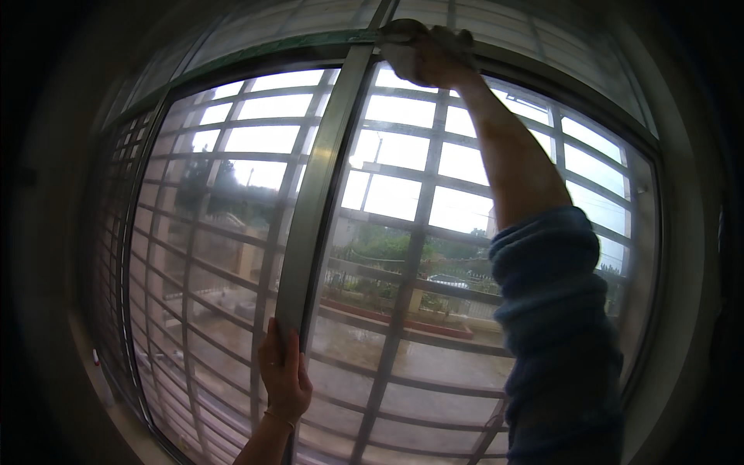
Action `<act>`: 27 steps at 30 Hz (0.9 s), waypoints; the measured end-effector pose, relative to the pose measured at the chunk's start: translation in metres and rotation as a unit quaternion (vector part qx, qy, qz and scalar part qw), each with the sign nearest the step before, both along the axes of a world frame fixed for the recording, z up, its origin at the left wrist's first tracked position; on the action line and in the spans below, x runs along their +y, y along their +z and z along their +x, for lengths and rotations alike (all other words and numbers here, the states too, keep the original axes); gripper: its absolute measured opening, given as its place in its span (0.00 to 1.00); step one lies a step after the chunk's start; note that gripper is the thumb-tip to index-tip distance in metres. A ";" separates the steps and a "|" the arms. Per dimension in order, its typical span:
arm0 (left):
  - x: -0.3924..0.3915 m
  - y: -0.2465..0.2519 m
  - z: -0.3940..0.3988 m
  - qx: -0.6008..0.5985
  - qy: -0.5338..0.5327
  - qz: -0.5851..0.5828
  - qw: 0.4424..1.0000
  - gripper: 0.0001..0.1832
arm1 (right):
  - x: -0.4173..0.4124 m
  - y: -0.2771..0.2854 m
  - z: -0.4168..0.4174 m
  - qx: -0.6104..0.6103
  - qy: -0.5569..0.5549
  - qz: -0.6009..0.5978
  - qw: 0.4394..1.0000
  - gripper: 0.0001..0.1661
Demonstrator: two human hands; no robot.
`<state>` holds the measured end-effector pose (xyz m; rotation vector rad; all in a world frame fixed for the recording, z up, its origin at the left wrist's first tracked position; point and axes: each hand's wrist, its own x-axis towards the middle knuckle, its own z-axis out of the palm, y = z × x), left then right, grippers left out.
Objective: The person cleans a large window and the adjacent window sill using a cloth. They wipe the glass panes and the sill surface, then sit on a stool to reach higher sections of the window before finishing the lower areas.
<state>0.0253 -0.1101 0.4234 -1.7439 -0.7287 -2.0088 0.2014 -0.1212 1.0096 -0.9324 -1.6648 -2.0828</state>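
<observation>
My right hand [439, 55] is raised to the top of the window frame, its fingers closed on a grey cloth [404, 49]. The cloth lies against the top rail, just right of the metal upright [319, 168] between two sliding panes. Lower down, my left hand [285, 363] rests on that same upright, its fingers along the metal and nothing seen in it. A thin band circles the left wrist. Behind my right arm, in its pushed-up blue sleeve, is the right glass pane [401, 244].
A barred grille [401, 290] stands beyond the glass. Green tape or trim [279, 45] runs along the top rail at left. A small white object with a red part [96, 357] is by the sill [125, 430] at the lower left. A wall edges the window at right.
</observation>
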 end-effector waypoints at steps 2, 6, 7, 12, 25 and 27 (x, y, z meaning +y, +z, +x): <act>0.001 -0.001 0.004 -0.002 0.006 0.007 1.000 0.24 | -0.029 0.021 0.038 -0.208 -0.359 0.422 0.806 0.15; 0.000 0.000 0.000 0.004 0.032 0.017 0.999 0.23 | -0.098 0.047 0.145 -0.268 -0.431 0.534 0.676 0.16; 0.000 0.000 0.001 0.001 0.029 0.014 0.999 0.23 | -0.121 0.052 0.172 -0.268 -0.444 0.534 0.667 0.17; 0.001 -0.001 0.004 0.005 0.020 0.024 0.999 0.25 | -0.237 0.037 0.302 -0.235 -0.525 0.532 0.622 0.17; 0.003 -0.002 0.003 -0.007 0.011 0.044 0.999 0.25 | -0.274 -0.014 0.348 -0.133 -0.733 0.533 0.403 0.18; 0.006 0.000 0.012 -0.002 0.009 0.046 0.999 0.25 | -0.244 -0.037 0.281 -0.244 -0.597 0.527 0.554 0.17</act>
